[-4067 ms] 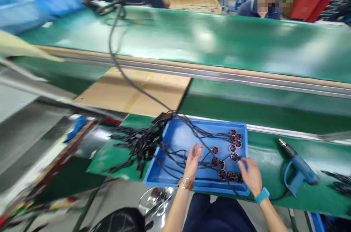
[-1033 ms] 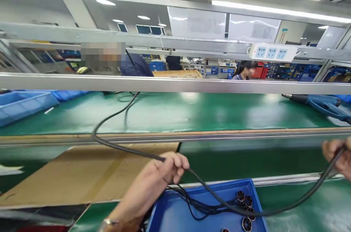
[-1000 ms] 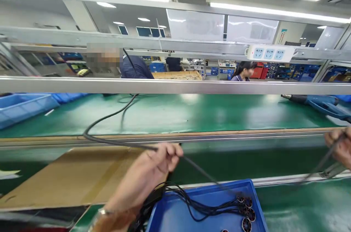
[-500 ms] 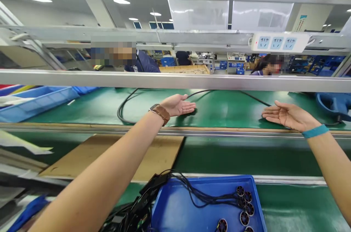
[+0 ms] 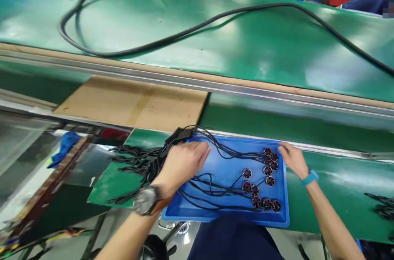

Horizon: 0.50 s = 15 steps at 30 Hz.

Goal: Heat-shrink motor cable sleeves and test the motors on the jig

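A blue tray (image 5: 227, 215) stands before me with several small round motor-like parts (image 5: 256, 201) on black cables (image 5: 212, 204). My left hand (image 5: 186, 161) is above the tray's left side, by the cable bundle and a black box-like piece (image 5: 184, 135). Its fingers point right, loosely stretched, and nothing shows in them. My right hand (image 5: 294, 159) is beside the tray's far right corner. Its fingertips are at the rim, with thumb and fingers apart; whether they touch it I cannot tell. More black cables (image 5: 135, 165) hang over the tray's left edge onto the green bench.
A raised green shelf (image 5: 221, 55) runs across in front, with a thick black cable (image 5: 184, 32) along it. Beneath lies a brown board (image 5: 138, 102). Another cable bundle (image 5: 383, 206) lies at the right. A person's sleeve (image 5: 363, 1) shows at the far right.
My view has tilted down. Both hands have come down from above the raised shelf to the blue tray, left hand over it and right hand at its far right corner.
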Each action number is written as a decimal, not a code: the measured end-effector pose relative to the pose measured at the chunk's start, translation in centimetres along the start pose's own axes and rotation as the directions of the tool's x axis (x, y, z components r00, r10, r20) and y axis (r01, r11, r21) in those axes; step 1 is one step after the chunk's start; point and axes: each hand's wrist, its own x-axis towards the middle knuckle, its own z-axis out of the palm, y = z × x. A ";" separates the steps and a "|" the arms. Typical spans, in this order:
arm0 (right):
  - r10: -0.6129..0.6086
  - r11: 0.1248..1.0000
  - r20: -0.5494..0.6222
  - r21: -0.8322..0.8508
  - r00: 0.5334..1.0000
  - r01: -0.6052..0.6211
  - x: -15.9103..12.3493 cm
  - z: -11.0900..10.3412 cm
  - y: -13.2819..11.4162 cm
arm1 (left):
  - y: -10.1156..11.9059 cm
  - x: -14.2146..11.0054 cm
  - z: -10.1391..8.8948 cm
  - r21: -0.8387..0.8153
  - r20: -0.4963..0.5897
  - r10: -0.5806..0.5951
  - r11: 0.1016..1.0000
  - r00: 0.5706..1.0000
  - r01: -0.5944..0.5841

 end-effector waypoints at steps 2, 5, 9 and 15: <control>0.094 0.992 0.205 -0.103 0.974 -0.074 1.2 4.5 2.0 | -6.7 0.2 2.7 0.229 0.141 0.106 0.964 0.984 -0.136; 0.162 0.973 0.340 -0.209 0.926 -0.094 2.7 9.0 4.1 | -14.1 0.7 6.5 0.515 0.338 0.158 0.794 0.928 -0.323; 0.235 0.953 0.271 -0.254 0.933 -0.167 1.9 11.3 4.7 | -18.4 1.3 10.1 0.505 0.340 0.228 0.775 0.913 -0.381; 0.263 0.921 0.068 -0.313 0.962 -0.230 -3.0 10.1 4.4 | -20.0 4.2 12.2 0.343 0.271 0.238 0.882 0.933 -0.324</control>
